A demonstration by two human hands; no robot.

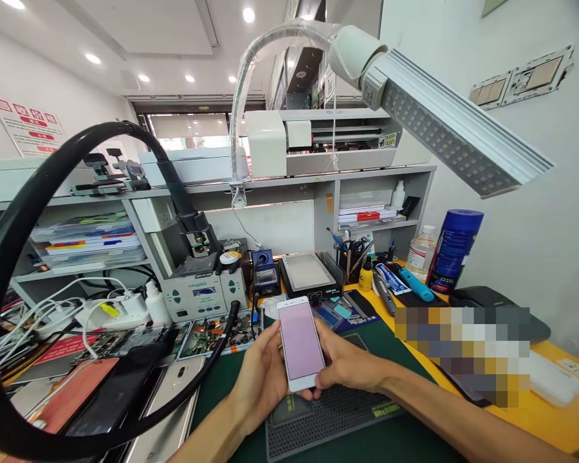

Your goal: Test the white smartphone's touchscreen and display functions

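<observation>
A white smartphone [301,341] with a lit, pale pink screen is held up over the work mat, its face towards me. My left hand [261,368] cradles it from the left side and below, the thumb along its edge. From the right, my right hand [342,357] grips the lower right edge, with the thumb near the bottom corner of the screen. Fingers behind the phone are partly hidden. Beneath both hands lies a dark grey patterned mat [338,418] on a green surface.
Several phones [166,411] lie at left, with a black ring-shaped tube [0,270] arching over them. A parts tray [217,334], hot-air station [200,296] and heating plate [309,273] stand behind. An LED lamp [453,122] hangs overhead. Bottles, including a blue can [456,251], stand right.
</observation>
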